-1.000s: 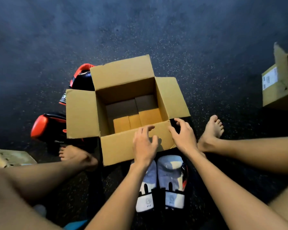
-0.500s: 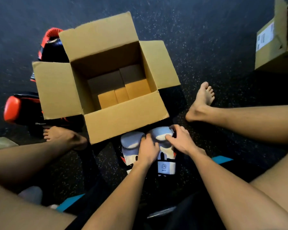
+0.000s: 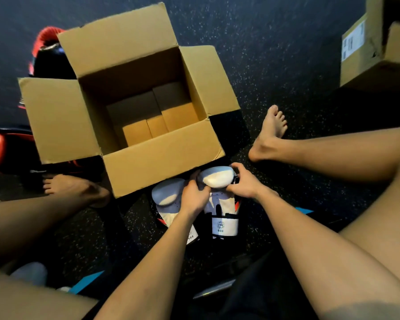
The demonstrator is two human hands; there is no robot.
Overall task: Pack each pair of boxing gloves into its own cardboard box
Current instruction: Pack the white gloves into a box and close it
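Observation:
An open cardboard box (image 3: 162, 162) stands on the dark floor between my legs, all four flaps out and nothing inside. Just in front of its near flap lie two white boxing gloves side by side. My left hand (image 3: 194, 197) and my right hand (image 3: 243, 183) both grip the right white glove (image 3: 217, 179) at its padded end. The left white glove (image 3: 166, 192) lies beside it, partly under my left wrist. A red and black glove (image 3: 44, 56) sits behind the box's left flap, and another red and black glove (image 3: 2, 148) lies at the left edge.
A second cardboard box (image 3: 367, 54) with a white label stands at the far right. My bare feet (image 3: 270, 132) rest on either side of the open box, the left foot (image 3: 74, 188) near its front corner. The floor is dark speckled rubber.
Both hands left the box's near flap, dropped to the white gloves and closed on the right one. The view tilted down, so the box sits higher in frame.

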